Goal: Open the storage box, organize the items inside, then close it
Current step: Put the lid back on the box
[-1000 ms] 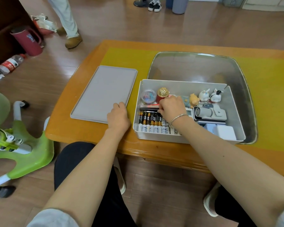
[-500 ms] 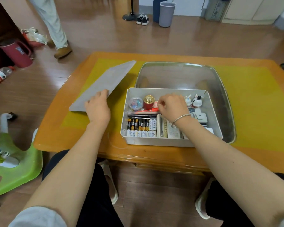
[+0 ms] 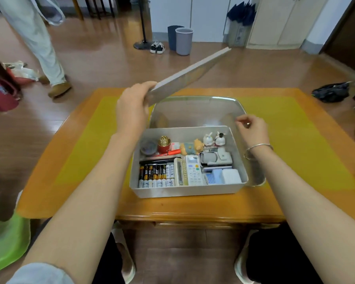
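The grey storage box [image 3: 184, 191] stands open near the table's front edge. Inside lie a row of batteries [image 3: 156, 175], two remote controls [image 3: 188, 172], a red jar with a gold top [image 3: 164, 144], small figurines [image 3: 213, 139] and white cases [image 3: 223, 176]. My left hand [image 3: 132, 108] grips the near end of the grey lid [image 3: 188, 75], which is raised and tilted above the box's back left. My right hand [image 3: 252, 128] hovers over the box's back right corner, fingers loosely curled, holding nothing.
A clear glass tray [image 3: 197, 109] sits behind the box on the yellow mat [image 3: 291, 140] of the wooden table [image 3: 49, 181]. A person's legs [image 3: 37, 42] stand at the far left. Bins [image 3: 183, 41] and shoes [image 3: 157, 48] are on the floor beyond. A green stool [image 3: 6, 240] is at the left.
My left hand has lifted the lid off the table and swung it up over the box. My right hand has come out of the box and moved to its back right corner.
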